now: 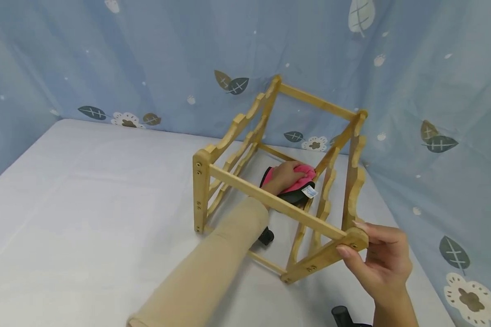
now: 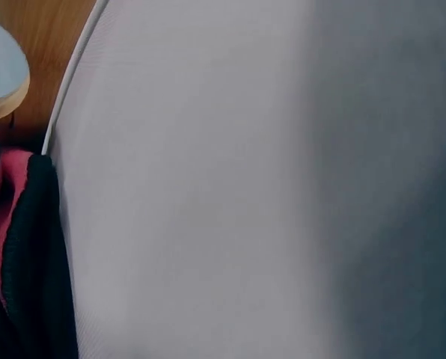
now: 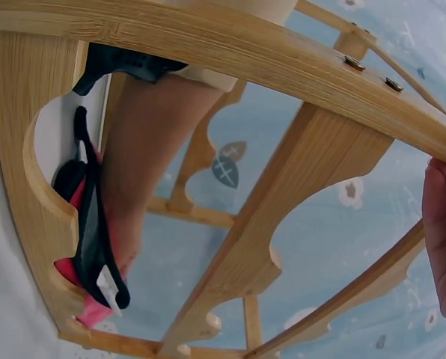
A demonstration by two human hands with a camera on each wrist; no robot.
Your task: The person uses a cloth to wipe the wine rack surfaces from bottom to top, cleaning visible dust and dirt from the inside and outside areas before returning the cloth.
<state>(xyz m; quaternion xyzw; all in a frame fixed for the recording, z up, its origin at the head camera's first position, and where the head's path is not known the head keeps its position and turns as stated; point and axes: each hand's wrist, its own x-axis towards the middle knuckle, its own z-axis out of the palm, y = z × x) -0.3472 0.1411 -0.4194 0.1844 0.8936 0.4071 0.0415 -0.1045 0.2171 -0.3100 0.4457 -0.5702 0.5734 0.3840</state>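
A wooden rack (image 1: 249, 184) with scalloped side slats stands on the white surface, tilted. Through its frame reaches my left arm in a beige sleeve, and the left hand (image 1: 285, 176) grips a folded pink cloth (image 1: 304, 174) with black edging and a white tag. In the right wrist view the cloth (image 3: 96, 232) lies against a scalloped slat (image 3: 40, 172); the left fingertips are mostly hidden. My right hand (image 1: 386, 259) pinches the rack's near right corner between thumb and fingers. Only part of the cloth (image 2: 40, 254) shows in the left wrist view.
White cloth (image 1: 86, 218) covers the table under the rack. Blue leaf-print curtains (image 1: 167, 59) hang behind and to the right, close to the rack's far end. A black wrist mount (image 1: 266, 236) shows below the left sleeve, another (image 1: 343, 315) near the right wrist.
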